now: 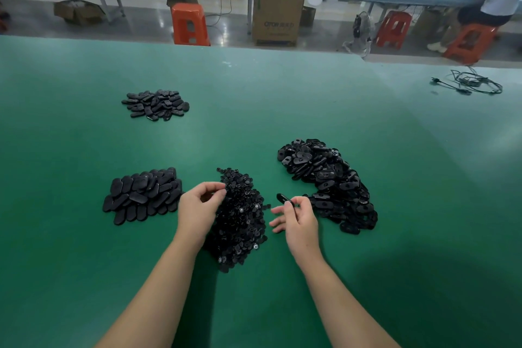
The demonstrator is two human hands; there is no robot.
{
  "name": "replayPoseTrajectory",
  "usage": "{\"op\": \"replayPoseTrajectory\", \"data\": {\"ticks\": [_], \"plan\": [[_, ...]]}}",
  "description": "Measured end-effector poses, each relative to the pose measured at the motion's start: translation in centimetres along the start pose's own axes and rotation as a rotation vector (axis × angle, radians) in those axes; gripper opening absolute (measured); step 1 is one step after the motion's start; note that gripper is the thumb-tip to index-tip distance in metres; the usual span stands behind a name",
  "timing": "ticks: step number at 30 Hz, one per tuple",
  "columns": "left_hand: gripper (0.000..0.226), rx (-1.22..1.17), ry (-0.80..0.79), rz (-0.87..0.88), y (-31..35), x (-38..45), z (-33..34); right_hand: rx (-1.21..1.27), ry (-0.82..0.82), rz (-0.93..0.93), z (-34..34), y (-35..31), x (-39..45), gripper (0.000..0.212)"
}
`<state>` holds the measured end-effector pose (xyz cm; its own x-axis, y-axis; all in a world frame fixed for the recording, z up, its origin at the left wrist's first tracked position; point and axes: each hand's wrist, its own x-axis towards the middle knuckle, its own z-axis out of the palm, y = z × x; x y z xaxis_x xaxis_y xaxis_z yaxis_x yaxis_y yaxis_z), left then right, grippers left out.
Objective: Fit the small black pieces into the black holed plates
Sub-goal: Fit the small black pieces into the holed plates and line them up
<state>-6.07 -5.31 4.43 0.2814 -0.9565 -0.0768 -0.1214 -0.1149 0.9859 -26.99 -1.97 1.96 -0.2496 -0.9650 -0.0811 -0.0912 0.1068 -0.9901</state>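
Note:
A heap of small black pieces (240,223) lies on the green table between my hands. To its right sprawls a big heap of black holed plates (327,181). My right hand (296,219) pinches one black plate (283,198) by its end, just left of that heap. My left hand (199,205) hovers at the upper left edge of the small-piece heap, thumb and fingers curled together at a piece; whether it grips one is hidden.
A stack of smooth black oval plates (142,196) sits left of my left hand. A smaller pile of black plates (156,104) lies farther back left. A tangled black cable (471,83) rests at the far right. Red stools (189,24) and cartons stand beyond the table's edge.

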Motion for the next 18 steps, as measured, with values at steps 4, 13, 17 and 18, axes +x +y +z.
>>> {"op": "replayPoseTrajectory", "data": {"ticks": [4,13,17,18], "plan": [[0.024,-0.047,-0.083,-0.024,1.3,-0.9,2.5,0.005,0.002,-0.024,0.0,0.1,0.0,0.008],[0.026,0.109,-0.216,0.044,1.9,-1.8,5.8,-0.006,-0.01,-0.034,0.3,0.2,0.3,0.022],[0.025,0.079,-0.229,0.02,1.8,-2.2,6.4,0.017,-0.01,-0.029,0.3,0.4,0.3,0.024],[0.025,0.078,-0.229,0.008,1.8,-2.3,6.6,0.021,-0.012,-0.028,0.3,0.3,0.3,0.025]]}}
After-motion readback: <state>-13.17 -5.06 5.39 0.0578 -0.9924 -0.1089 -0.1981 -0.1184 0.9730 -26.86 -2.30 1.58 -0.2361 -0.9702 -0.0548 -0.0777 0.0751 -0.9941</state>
